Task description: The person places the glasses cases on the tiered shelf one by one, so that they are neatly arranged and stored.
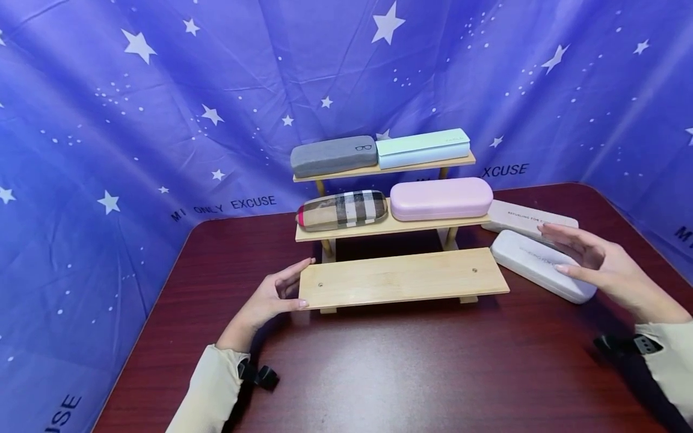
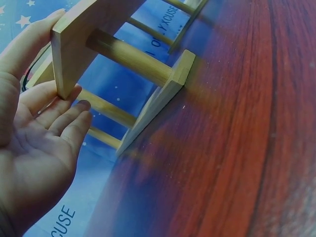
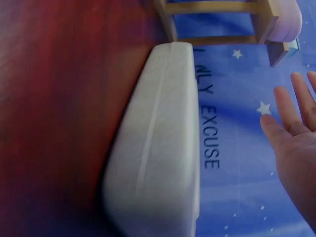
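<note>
The left hand [image 1: 271, 296] gripped the wooden rack [image 1: 400, 279] at its lower left end between thumb and fingers, while the right hand [image 1: 614, 267], holding nothing, hovered with parted fingers above the white case [image 1: 541, 266]. That case lay on the table [image 1: 411, 373] just right of the rack; it looked stiff, probably light and slightly slick, best pinched across its narrow width near the middle.

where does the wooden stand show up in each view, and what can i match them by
Head: the wooden stand is at the centre.
Left wrist: the wooden stand is at the top, left of centre.
Right wrist: the wooden stand is at the top, right of centre.
Shared landmark: blue star-printed curtain.
</note>
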Motion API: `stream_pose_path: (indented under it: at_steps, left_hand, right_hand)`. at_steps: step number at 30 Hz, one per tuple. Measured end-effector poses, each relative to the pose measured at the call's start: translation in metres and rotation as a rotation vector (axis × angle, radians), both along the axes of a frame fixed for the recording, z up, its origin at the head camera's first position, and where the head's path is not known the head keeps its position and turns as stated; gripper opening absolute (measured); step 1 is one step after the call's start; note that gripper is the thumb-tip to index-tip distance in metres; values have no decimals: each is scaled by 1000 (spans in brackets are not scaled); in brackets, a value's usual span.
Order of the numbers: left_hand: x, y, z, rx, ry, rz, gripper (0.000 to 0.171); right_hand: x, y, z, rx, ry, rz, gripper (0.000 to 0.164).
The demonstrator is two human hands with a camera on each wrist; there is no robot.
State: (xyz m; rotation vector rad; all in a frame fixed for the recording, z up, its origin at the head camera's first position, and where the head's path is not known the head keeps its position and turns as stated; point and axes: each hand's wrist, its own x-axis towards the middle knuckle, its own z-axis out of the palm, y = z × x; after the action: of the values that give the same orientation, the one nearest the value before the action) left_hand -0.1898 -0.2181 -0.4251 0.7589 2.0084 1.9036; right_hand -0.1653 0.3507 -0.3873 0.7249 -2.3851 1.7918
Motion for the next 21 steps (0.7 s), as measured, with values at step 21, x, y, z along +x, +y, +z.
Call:
stream_pose_path:
  at_steps: [21]
  left_hand:
    - [0, 0, 1, -15, 12, 5, 78]
  right_hand:
    - [4, 34, -46, -185, -185, -185, 61]
